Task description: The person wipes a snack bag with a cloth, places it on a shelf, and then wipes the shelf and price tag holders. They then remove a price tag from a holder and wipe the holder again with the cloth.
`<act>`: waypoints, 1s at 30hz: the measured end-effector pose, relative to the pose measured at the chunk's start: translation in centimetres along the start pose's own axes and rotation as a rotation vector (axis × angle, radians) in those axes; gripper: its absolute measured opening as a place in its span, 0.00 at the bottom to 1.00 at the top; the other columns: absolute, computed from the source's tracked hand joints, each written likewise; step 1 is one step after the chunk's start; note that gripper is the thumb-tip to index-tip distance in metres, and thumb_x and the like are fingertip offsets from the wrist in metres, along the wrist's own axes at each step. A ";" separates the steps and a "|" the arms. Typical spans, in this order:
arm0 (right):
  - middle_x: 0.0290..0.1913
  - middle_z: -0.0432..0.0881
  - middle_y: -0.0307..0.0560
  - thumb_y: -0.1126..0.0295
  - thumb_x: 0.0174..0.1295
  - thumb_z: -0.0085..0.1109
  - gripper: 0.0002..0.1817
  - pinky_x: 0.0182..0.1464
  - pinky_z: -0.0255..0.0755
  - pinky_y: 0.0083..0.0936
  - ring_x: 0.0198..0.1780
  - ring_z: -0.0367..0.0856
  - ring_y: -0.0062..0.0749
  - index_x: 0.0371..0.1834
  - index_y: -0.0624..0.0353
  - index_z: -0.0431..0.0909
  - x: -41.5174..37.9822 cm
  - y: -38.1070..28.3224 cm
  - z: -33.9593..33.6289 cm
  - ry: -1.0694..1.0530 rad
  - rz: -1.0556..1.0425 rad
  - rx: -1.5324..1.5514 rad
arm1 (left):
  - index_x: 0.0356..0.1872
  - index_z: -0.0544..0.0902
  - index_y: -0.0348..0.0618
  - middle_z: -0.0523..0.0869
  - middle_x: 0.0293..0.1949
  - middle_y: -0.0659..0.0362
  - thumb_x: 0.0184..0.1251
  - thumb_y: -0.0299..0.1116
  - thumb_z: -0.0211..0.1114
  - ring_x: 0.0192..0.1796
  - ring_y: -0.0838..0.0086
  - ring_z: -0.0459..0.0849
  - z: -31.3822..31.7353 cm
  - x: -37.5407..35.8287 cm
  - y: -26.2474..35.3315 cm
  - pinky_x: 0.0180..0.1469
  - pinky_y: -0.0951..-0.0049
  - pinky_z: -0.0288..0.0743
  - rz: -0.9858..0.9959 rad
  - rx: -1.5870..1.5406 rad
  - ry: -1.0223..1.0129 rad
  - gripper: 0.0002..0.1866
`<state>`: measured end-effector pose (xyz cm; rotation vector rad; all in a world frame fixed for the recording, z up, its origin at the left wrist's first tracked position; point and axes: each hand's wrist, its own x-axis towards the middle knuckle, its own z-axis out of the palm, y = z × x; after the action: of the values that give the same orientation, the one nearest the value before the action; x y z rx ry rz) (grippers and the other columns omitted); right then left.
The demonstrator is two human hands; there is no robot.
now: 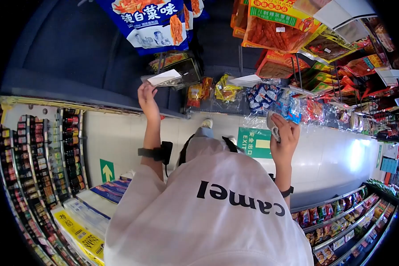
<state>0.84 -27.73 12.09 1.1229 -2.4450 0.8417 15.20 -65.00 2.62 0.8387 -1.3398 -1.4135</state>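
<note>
My left hand (148, 101) is raised to the hanging rack, its fingers closed at the left end of a white price tag (165, 77) in a clear holder. Just behind that tag hangs a dark snack packet (186, 71). Above it is a large blue snack bag (150, 24). In my right hand (285, 135) is a crumpled greyish-white cloth (273, 127), gripped between thumb and fingers. This hand is beside the shelf's front edge, close to blue snack packets (290, 108) in clear plastic.
Red snack bags (277, 26) hang at upper right, with another white price tag (246, 80) below. Bottle shelves (44, 155) stand left, and a stack of printed boxes (82, 226) is at lower left. Packet shelves (350, 226) are at lower right. A green exit sign (249, 142) marks the floor.
</note>
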 end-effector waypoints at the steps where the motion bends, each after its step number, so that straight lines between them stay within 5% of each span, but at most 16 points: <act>1: 0.50 0.81 0.39 0.85 0.34 0.56 0.27 0.51 0.66 0.32 0.45 0.72 0.41 0.45 0.56 0.80 -0.2 0.1 -0.1 -0.014 -0.005 0.000 | 0.47 0.74 0.36 0.79 0.45 0.57 0.72 0.35 0.54 0.42 0.76 0.79 0.1 -0.2 0.3 0.49 0.74 0.74 -0.001 -0.020 0.022 0.13; 8: 0.51 0.80 0.40 0.83 0.36 0.56 0.27 0.50 0.68 0.32 0.44 0.72 0.40 0.46 0.57 0.79 -0.8 -0.4 0.1 -0.106 -0.051 0.022 | 0.39 0.76 0.38 0.79 0.33 0.61 0.72 0.42 0.55 0.37 0.80 0.78 -1.7 1.0 -0.1 0.47 0.73 0.75 -0.002 -0.097 -0.017 0.14; 15: 0.54 0.78 0.40 0.75 0.38 0.57 0.26 0.47 0.67 0.31 0.45 0.72 0.40 0.47 0.53 0.80 2.0 -6.9 4.0 0.069 -0.209 -0.017 | 0.47 0.74 0.32 0.79 0.47 0.51 0.73 0.41 0.46 0.53 0.67 0.77 -1.5 1.3 0.2 0.59 0.65 0.67 -0.198 -0.108 -0.140 0.19; 16: 0.54 0.78 0.40 0.75 0.38 0.57 0.26 0.47 0.67 0.31 0.45 0.72 0.40 0.47 0.53 0.80 3.0 -8.3 4.7 0.075 -0.205 -0.015 | 0.37 0.75 0.36 0.81 0.40 0.56 0.72 0.39 0.48 0.46 0.73 0.79 -1.1 1.5 0.2 0.54 0.71 0.70 -0.232 -0.218 -0.097 0.15; 22: 0.55 0.77 0.37 0.67 0.48 0.57 0.23 0.41 0.66 0.26 0.43 0.71 0.29 0.51 0.53 0.78 8.1 -15.7 11.6 0.151 -0.543 0.076 | 0.43 0.77 0.32 0.81 0.44 0.54 0.73 0.41 0.48 0.47 0.73 0.79 -2.1 1.7 1.7 0.55 0.72 0.69 -0.213 -0.212 -0.345 0.19; 26: 0.56 0.77 0.37 0.68 0.47 0.55 0.23 0.41 0.67 0.22 0.42 0.71 0.27 0.50 0.54 0.79 9.7 -19.8 15.5 0.151 -0.587 0.043 | 0.53 0.74 0.30 0.80 0.46 0.53 0.74 0.42 0.49 0.50 0.70 0.77 -4.7 2.7 -0.5 0.58 0.71 0.68 -0.380 -0.178 -0.465 0.22; 28: 0.56 0.76 0.37 0.68 0.47 0.55 0.23 0.40 0.67 0.23 0.42 0.71 0.28 0.51 0.54 0.78 9.6 -20.8 17.6 0.156 -0.570 0.040 | 0.62 0.69 0.34 0.78 0.50 0.50 0.73 0.32 0.51 0.53 0.67 0.75 -6.9 3.1 -6.2 0.57 0.70 0.68 0.154 0.204 -0.505 0.20; 29: 0.57 0.75 0.37 0.68 0.48 0.55 0.22 0.40 0.67 0.24 0.42 0.71 0.29 0.50 0.55 0.79 9.4 -21.0 18.5 0.115 -0.521 0.019 | 0.66 0.66 0.39 0.75 0.53 0.48 0.70 0.24 0.51 0.55 0.64 0.73 -8.3 5.0 -7.1 0.57 0.70 0.68 0.228 0.523 -0.698 0.23; 30: 0.57 0.75 0.37 0.68 0.48 0.54 0.22 0.40 0.67 0.24 0.42 0.71 0.29 0.50 0.55 0.79 9.2 -21.1 19.3 0.073 -0.471 -0.002 | 0.66 0.66 0.39 0.75 0.53 0.48 0.70 0.24 0.51 0.55 0.64 0.73 -8.6 5.4 -8.2 0.57 0.70 0.68 0.233 0.523 -0.710 0.23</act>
<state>10.35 -56.15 9.84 1.5494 -1.9937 0.7117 20.20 -73.41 -5.98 0.4737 -2.3358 -1.2292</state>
